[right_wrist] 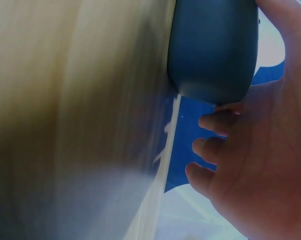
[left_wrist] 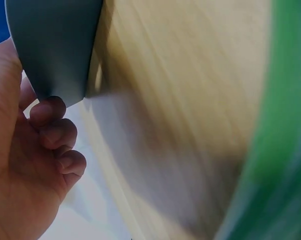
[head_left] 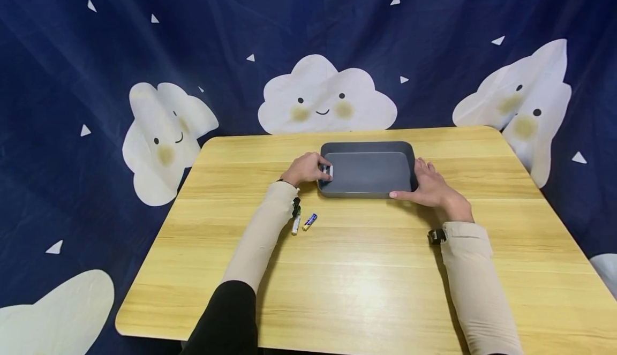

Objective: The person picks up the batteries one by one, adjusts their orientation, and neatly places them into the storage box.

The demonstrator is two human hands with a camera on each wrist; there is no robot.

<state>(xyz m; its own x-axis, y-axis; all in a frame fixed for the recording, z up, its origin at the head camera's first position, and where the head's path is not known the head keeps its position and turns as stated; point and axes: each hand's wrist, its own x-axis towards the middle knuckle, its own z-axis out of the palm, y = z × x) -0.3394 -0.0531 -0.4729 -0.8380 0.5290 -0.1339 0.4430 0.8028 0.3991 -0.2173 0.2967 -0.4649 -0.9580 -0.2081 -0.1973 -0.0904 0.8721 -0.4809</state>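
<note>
A grey rectangular tray (head_left: 371, 170) with low walls lies near the back of the table. My left hand (head_left: 305, 168) reaches over its left end, thumb and forefinger closed about a small white-and-dark piece (head_left: 329, 171) just inside the wall. Fingers partly hide that piece, so its kind is unclear. In the left wrist view the other fingers (left_wrist: 58, 132) curl beside the tray's outer wall (left_wrist: 58, 45). At the tray's near right corner, my right hand (head_left: 434, 189) is spread, its thumb along the front wall and its fingers by the right end.
Two small batteries lie in front of the tray: a white one (head_left: 295, 225), partly behind the left wrist strap, and a blue-and-gold one (head_left: 310, 221). The wooden table (head_left: 366, 280) has rounded corners. A dark blue curtain (head_left: 231, 23) with cloud prints hangs behind its back edge.
</note>
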